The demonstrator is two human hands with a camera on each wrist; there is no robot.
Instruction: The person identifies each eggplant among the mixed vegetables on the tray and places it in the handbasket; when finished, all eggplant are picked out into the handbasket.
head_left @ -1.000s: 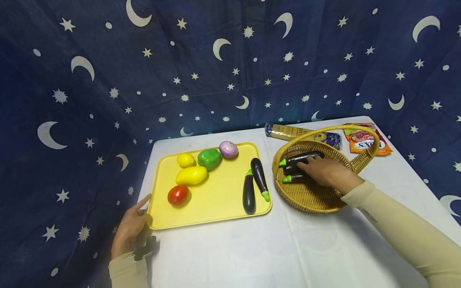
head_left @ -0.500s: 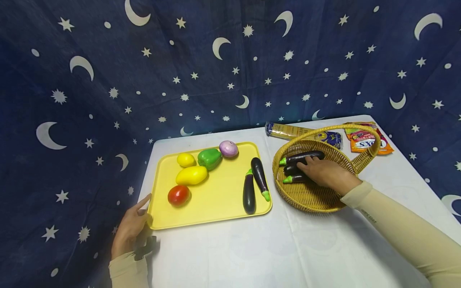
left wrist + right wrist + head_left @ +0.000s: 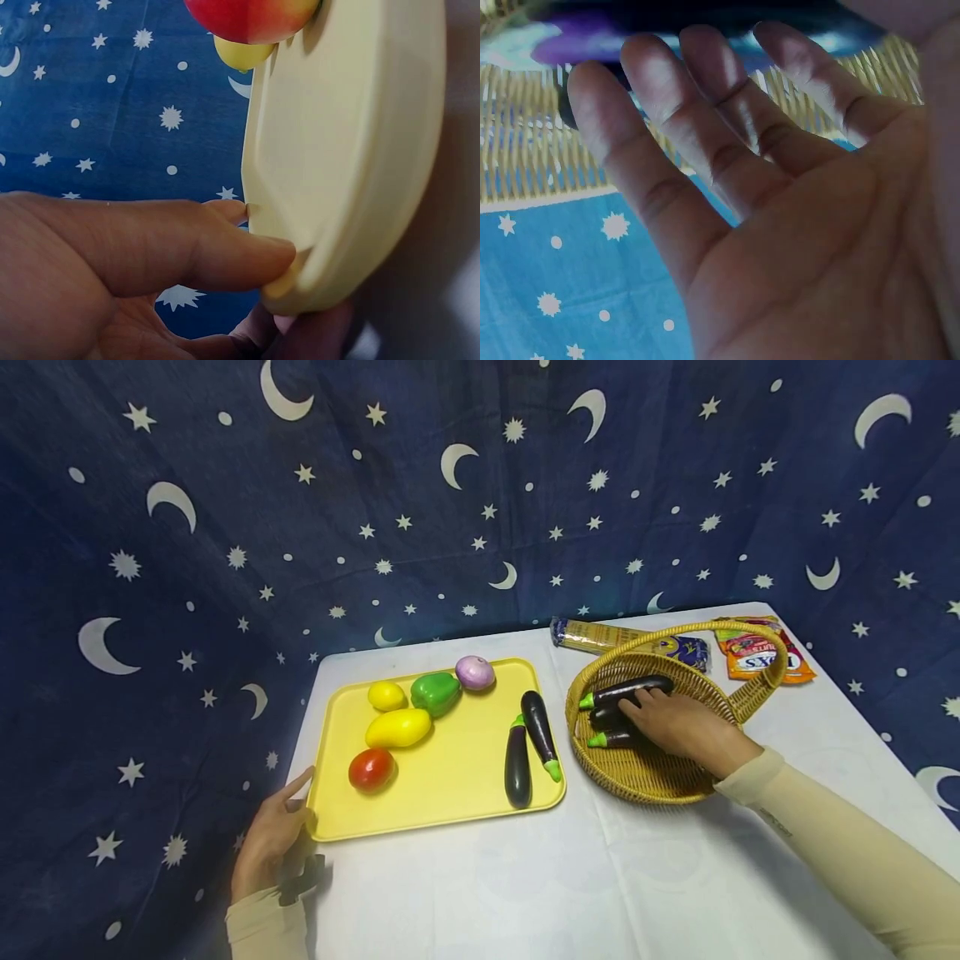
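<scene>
In the head view my left hand [image 3: 270, 831] is at the near left corner of a yellow tray [image 3: 442, 785]. Its thumb [image 3: 251, 259] lies over the rim, other fingers underneath, pinching the corner. My right hand [image 3: 678, 722] reaches into a wicker basket [image 3: 637, 787] holding several eggplants. Its fingers [image 3: 604, 112] are nearly straight, tips at a dark glossy eggplant [image 3: 667, 19], and the palm holds nothing. One eggplant [image 3: 626, 692] lies behind the hand; another [image 3: 618, 739] is partly hidden under it. On the tray's right side lie two eggplants [image 3: 517, 768], stems at opposite ends.
Elsewhere on the tray are a tomato [image 3: 371, 770], a mango [image 3: 398, 727], a lemon [image 3: 386, 696], a green bell pepper [image 3: 436, 695] and a purple onion [image 3: 475, 672]. A spaghetti packet [image 3: 592, 635] and an orange candy bag [image 3: 757, 660] lie behind the basket, whose handle arches up.
Almost nothing moves. The right hand shifts very slightly among the eggplants in the basket, and the head view drifts a little. The left hand stays on the tray corner.
</scene>
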